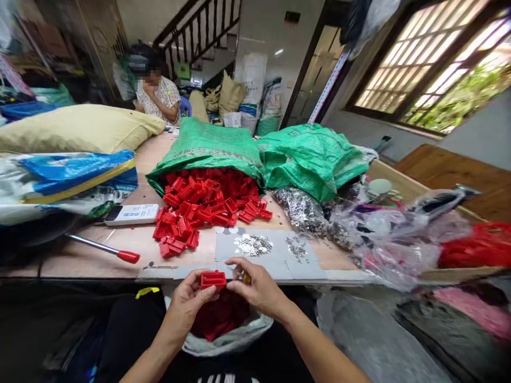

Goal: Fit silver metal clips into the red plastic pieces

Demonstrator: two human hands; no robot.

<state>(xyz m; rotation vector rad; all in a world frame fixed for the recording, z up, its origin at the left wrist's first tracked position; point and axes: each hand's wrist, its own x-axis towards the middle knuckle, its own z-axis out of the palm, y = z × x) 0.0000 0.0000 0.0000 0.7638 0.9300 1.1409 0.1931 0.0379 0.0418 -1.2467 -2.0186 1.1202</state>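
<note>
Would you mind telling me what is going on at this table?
The person's left hand holds a red piece above an open bag of red things. The right hand, beside it, seems to pinch something small. On the table, a red heap spills from a green sack, with silvery parts nearby.

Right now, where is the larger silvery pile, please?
Just below the head view's centre, the larger silvery pile lies on grey sheeting, left of the smaller pile.

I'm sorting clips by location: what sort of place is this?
Probably a home workshop: heaped hollow red plastic parts, small silvery metal-looking pieces and a dark wooden stair railing behind.
</note>
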